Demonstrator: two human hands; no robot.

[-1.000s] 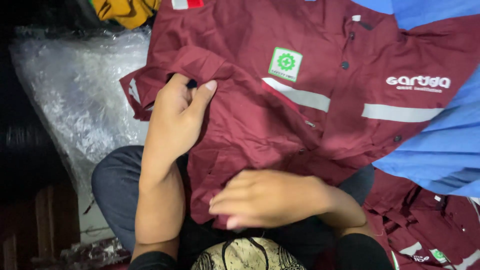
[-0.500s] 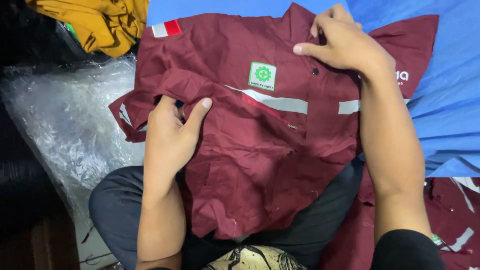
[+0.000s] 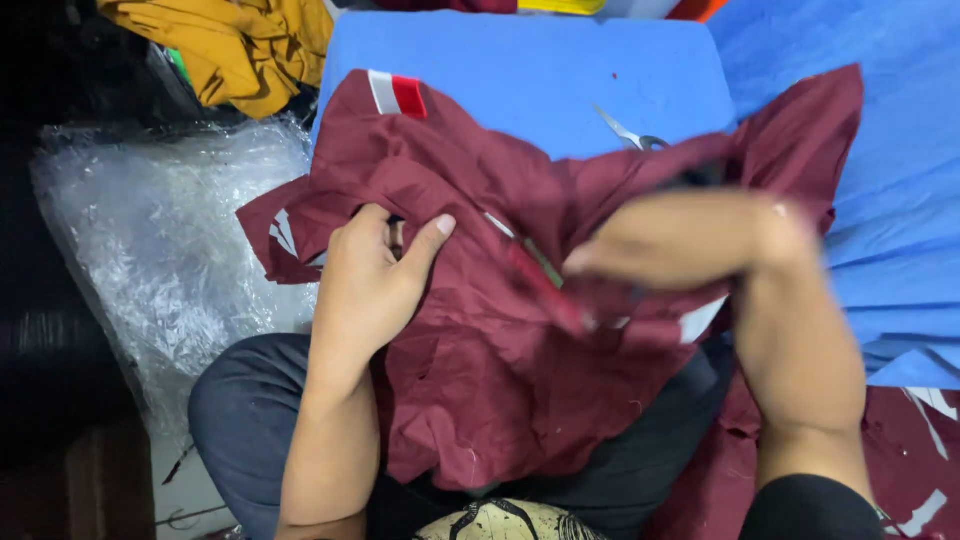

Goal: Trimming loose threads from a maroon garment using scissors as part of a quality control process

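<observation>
Head view: your left hand (image 3: 368,285) sits on the maroon cotton work shirt with grey reflective strips (image 3: 480,400), thumb stuck out to the right over the cloth, the other fingers curled into a fold near the shirt's left edge, pinching fabric there. Your right hand (image 3: 690,240) is motion-blurred, lying across the shirt's middle with fingers pointing left and close together; it looks to have a flap of the maroon cloth gathered under it, but you cannot tell the exact pinch through the blur.

The shirt lies crumpled across your lap, over dark grey trousers (image 3: 240,420), its upper part draped onto a blue fabric-covered surface (image 3: 540,70). A red and white patch (image 3: 398,94) shows on the shirt's upper left corner, resting on the blue.

Metal scissors (image 3: 630,135) lie on the blue surface just above the shirt's top edge, partly hidden by it. A crinkled clear plastic bag (image 3: 160,250) sits to your left, beside the shirt. Mustard yellow bunched cloth (image 3: 230,45) is piled at the top left. More maroon cloth with grey strips (image 3: 910,470) lies at the bottom right, beside your right forearm.
</observation>
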